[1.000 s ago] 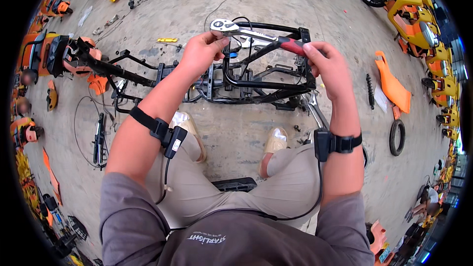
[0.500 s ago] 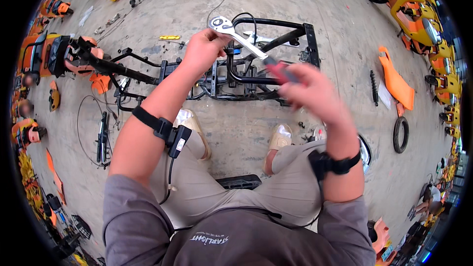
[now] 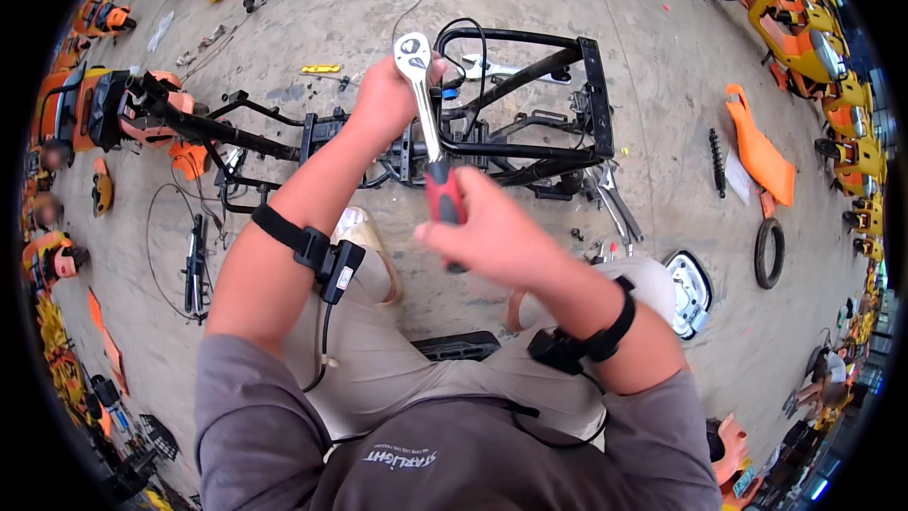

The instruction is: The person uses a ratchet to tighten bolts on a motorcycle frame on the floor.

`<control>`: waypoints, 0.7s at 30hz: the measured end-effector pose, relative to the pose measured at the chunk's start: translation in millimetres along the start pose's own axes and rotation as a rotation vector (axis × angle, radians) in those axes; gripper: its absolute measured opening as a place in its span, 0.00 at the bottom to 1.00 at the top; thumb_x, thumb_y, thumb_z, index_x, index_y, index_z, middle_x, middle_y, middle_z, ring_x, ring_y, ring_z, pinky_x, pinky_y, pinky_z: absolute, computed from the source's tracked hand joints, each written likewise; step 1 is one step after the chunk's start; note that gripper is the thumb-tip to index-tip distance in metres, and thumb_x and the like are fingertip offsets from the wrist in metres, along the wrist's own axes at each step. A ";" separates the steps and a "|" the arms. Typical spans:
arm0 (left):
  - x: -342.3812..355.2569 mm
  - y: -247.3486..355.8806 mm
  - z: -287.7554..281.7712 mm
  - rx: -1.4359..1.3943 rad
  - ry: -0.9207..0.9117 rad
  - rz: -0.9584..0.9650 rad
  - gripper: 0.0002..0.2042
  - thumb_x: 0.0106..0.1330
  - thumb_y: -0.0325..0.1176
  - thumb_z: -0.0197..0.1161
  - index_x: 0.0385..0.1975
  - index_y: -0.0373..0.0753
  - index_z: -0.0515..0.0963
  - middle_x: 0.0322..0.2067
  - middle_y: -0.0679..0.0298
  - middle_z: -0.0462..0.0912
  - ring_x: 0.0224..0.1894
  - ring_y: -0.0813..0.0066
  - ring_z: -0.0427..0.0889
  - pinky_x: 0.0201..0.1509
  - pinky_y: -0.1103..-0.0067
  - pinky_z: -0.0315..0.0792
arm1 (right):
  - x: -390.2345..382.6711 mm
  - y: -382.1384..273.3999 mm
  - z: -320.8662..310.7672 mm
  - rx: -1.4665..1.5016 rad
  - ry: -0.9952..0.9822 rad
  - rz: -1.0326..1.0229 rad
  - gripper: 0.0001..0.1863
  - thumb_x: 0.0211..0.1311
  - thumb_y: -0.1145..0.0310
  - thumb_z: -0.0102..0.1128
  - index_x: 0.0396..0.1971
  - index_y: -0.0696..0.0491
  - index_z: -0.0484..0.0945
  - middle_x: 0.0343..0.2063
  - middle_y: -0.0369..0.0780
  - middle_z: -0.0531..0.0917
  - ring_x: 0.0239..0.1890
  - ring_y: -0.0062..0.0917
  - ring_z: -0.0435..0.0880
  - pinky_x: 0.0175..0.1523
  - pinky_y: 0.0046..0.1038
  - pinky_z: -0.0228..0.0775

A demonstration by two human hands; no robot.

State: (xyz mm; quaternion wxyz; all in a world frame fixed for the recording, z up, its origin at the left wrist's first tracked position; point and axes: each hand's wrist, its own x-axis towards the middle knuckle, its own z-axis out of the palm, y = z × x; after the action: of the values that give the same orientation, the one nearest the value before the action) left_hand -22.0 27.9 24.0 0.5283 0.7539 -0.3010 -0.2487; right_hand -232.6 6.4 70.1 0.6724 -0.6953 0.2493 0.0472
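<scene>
My right hand (image 3: pixel 480 225) grips the red and dark handle of a chrome ratchet wrench (image 3: pixel 424 109), which points away from me with its head uppermost. My left hand (image 3: pixel 381 99) is closed just behind and left of the ratchet head, at an upright tube of a black metal vehicle frame (image 3: pixel 599 104); what its fingers hold is hidden. A blue part (image 3: pixel 449 95) and a looping black cable show beside it. Behind, a silver open-ended wrench (image 3: pixel 501 69) lies partly seen through the frame.
An orange panel (image 3: pixel 757 147), a shock absorber (image 3: pixel 717 161) and a tire (image 3: pixel 769 254) lie right. Tools (image 3: pixel 619 203) lie by the frame, a yellow piece (image 3: pixel 320 68) beyond it. Yellow and orange scooters (image 3: pixel 785 9) line both sides. A person (image 3: pixel 830 374) crouches at the far right.
My right hand has swung down toward me and leftward, turning the ratchet from crosswise to lengthwise while its head stays near my left hand. The frame's right end is more exposed.
</scene>
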 end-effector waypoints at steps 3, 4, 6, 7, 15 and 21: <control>5.4 -5.3 -12.4 0.052 0.028 -0.075 0.10 0.67 0.37 0.68 0.44 0.41 0.84 0.28 0.73 0.80 0.26 0.86 0.73 0.30 0.83 0.68 | -6.5 -38.5 -62.0 -0.057 0.024 0.065 0.24 0.56 0.63 0.72 0.49 0.57 0.76 0.32 0.36 0.79 0.30 0.17 0.79 0.34 0.23 0.72; 10.0 -17.4 -9.5 0.006 0.044 0.007 0.09 0.67 0.36 0.68 0.42 0.40 0.84 0.27 0.74 0.80 0.26 0.87 0.72 0.29 0.82 0.68 | -9.7 -44.3 -85.3 -0.141 0.114 0.043 0.23 0.54 0.63 0.72 0.48 0.56 0.78 0.33 0.38 0.82 0.32 0.18 0.80 0.37 0.23 0.72; 8.1 2.8 4.2 0.056 -0.040 -0.033 0.09 0.68 0.35 0.68 0.41 0.38 0.84 0.29 0.74 0.81 0.26 0.88 0.71 0.30 0.82 0.68 | -6.8 -23.8 -145.3 -0.232 0.315 -0.110 0.23 0.54 0.63 0.72 0.50 0.54 0.81 0.35 0.38 0.84 0.35 0.20 0.81 0.39 0.26 0.74; 7.5 3.5 6.3 -0.019 -0.080 0.032 0.08 0.68 0.34 0.67 0.40 0.37 0.83 0.30 0.72 0.82 0.27 0.87 0.72 0.31 0.83 0.67 | -4.9 -21.4 -155.9 -0.230 0.313 -0.111 0.23 0.54 0.63 0.72 0.50 0.54 0.81 0.35 0.38 0.84 0.35 0.20 0.81 0.39 0.26 0.74; 15.9 -19.4 8.5 0.149 0.083 0.118 0.11 0.68 0.37 0.68 0.40 0.35 0.84 0.35 0.64 0.87 0.38 0.76 0.82 0.45 0.75 0.74 | -6.2 -21.0 -71.4 -0.519 -0.086 0.028 0.23 0.59 0.59 0.73 0.42 0.57 0.71 0.29 0.39 0.80 0.26 0.23 0.81 0.32 0.30 0.75; 7.8 -14.1 -1.0 0.120 0.000 0.072 0.13 0.74 0.40 0.60 0.37 0.35 0.82 0.36 0.63 0.88 0.40 0.75 0.83 0.48 0.73 0.75 | -7.3 -26.0 -39.5 -0.273 -0.060 0.075 0.20 0.58 0.64 0.68 0.43 0.60 0.72 0.29 0.41 0.81 0.29 0.22 0.82 0.33 0.29 0.75</control>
State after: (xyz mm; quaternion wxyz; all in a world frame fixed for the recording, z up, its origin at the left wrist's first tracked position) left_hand -13.2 26.6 10.5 0.4908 0.7729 -0.3425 -0.2110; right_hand -239.0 -30.1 100.4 0.5765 -0.7688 0.2461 0.1267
